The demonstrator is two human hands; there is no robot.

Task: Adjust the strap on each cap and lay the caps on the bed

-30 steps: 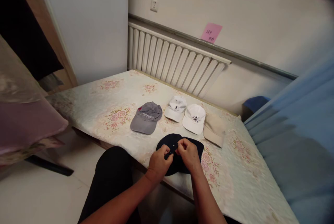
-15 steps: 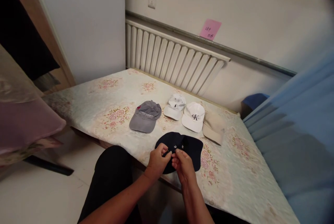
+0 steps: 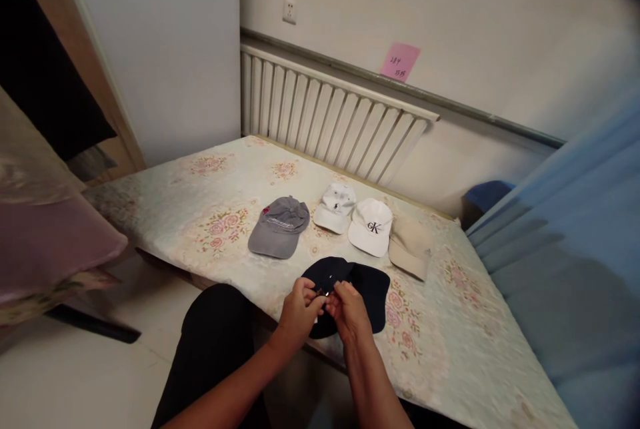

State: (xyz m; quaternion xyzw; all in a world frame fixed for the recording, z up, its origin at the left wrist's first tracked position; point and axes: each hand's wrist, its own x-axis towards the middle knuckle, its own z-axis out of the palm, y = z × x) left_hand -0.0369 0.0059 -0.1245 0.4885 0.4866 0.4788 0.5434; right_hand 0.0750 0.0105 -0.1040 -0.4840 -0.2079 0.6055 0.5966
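While the dark cap (image 3: 373,286) is lying near the front edge of the bed (image 3: 480,356), the left hand (image 3: 299,311) and right hand (image 3: 351,311) are pinching, fingertips nearly together, at what seems its back strap. This apparent adjusting is calling for fine, steady fingers; beyond, grey (image 3: 280,229), white (image 3: 371,228) and beige caps (image 3: 410,248) are resting.
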